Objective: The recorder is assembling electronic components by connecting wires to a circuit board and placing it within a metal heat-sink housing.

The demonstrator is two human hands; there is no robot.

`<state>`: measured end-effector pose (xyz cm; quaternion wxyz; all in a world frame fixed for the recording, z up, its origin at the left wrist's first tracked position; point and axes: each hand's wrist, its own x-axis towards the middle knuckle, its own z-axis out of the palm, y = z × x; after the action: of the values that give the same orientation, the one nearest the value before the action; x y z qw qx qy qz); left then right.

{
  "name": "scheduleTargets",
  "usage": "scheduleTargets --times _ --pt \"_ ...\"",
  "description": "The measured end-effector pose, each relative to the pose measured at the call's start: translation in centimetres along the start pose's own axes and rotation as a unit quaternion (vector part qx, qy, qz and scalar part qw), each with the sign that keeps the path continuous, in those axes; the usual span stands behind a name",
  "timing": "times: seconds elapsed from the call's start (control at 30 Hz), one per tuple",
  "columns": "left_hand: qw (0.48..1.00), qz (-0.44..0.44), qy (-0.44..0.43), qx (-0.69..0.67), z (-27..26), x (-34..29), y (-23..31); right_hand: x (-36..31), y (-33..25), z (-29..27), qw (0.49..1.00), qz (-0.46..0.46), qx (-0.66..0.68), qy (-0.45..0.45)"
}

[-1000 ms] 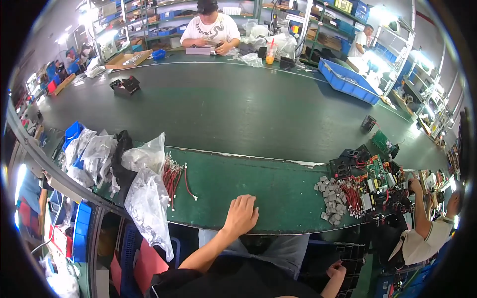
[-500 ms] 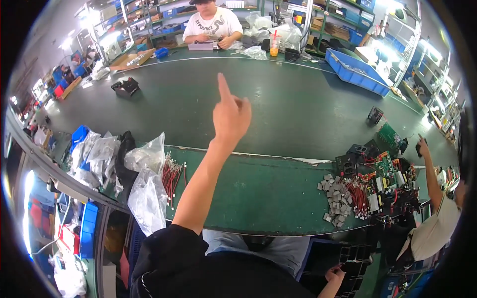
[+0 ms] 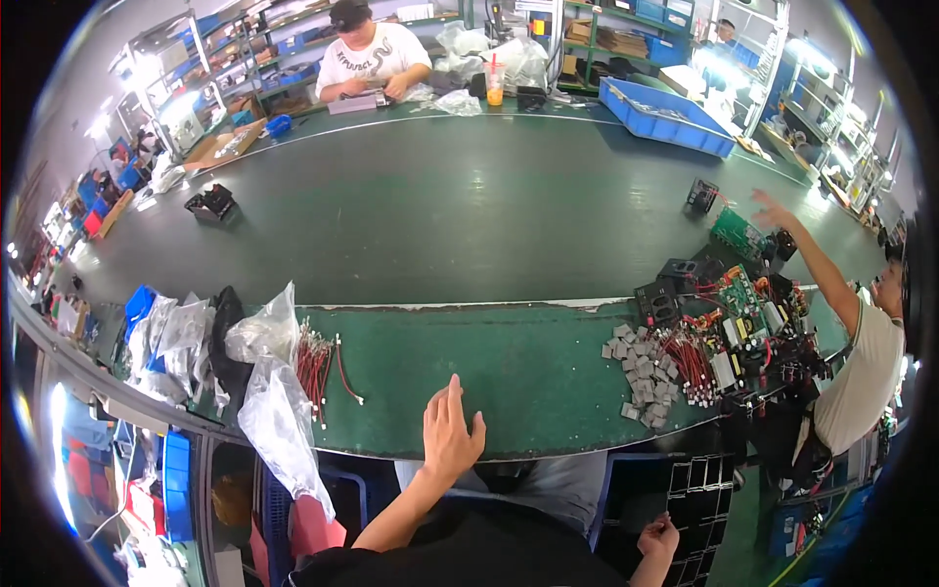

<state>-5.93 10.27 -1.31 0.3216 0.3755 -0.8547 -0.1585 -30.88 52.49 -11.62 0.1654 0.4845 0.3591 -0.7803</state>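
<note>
My left hand (image 3: 452, 430) is over the near edge of the green worktop (image 3: 509, 382), its fingers stretched forward and the thumb apart, holding nothing. Low on the right, my right hand (image 3: 659, 537) has its fingers curled together beside a black panel with pale grid lines (image 3: 696, 514); whatever is between the fingers is too small to make out. A bundle of red wire leads with white connectors (image 3: 315, 372) lies left of my left hand, beside clear plastic bags (image 3: 277, 411). To the right is a heap of small grey square pieces (image 3: 648, 377).
Beyond the worktop runs a dark green belt (image 3: 421, 215) carrying a black part (image 3: 210, 203) at left. Circuit boards and wires (image 3: 748, 313) crowd the right, where a co-worker's arm (image 3: 820, 256) reaches over. Another person (image 3: 377, 61) sits opposite, near a blue bin (image 3: 665, 117).
My left hand has drawn back from pointing out over the belt to the worktop's near edge, its fingers now extended. The co-worker's arm at right has reached farther forward. The view has shifted slightly.
</note>
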Motion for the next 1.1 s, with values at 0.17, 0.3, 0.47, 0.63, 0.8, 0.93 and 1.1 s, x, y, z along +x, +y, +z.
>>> scheduleTargets --times 0.17,0.3,0.47,0.63,0.8,0.93,1.1 --pt "1.000 0.010 0.002 0.023 0.7 0.5 0.3 -0.2 0.4 1.1 1.000 -0.011 -0.013 -0.017" --pt "1.000 0.010 0.000 0.000 0.6 -0.4 -0.4 -1.6 1.6 0.8 0.998 -0.006 -0.047 -0.033" --pt "1.000 0.025 0.004 -0.005 0.8 -0.2 -0.3 2.0 -1.4 -5.0 0.998 0.014 -0.010 -0.061" --pt "0.999 0.039 0.018 -0.022 0.7 -0.5 -0.8 -7.6 0.2 -5.5 0.996 -0.005 0.056 -0.072" --pt "0.980 0.119 0.011 -0.157 -1.5 -1.4 1.2 -22.5 6.5 -2.1 0.978 -0.174 -0.064 -0.094" --pt "0.888 0.085 -0.211 -0.399 -3.4 -1.6 3.9 -25.5 12.6 1.1 0.838 -0.498 -0.206 -0.083" --pt "0.721 -0.012 -0.307 -0.621 -7.0 -0.2 6.5 -25.4 16.5 6.0 0.806 -0.436 -0.305 -0.260"
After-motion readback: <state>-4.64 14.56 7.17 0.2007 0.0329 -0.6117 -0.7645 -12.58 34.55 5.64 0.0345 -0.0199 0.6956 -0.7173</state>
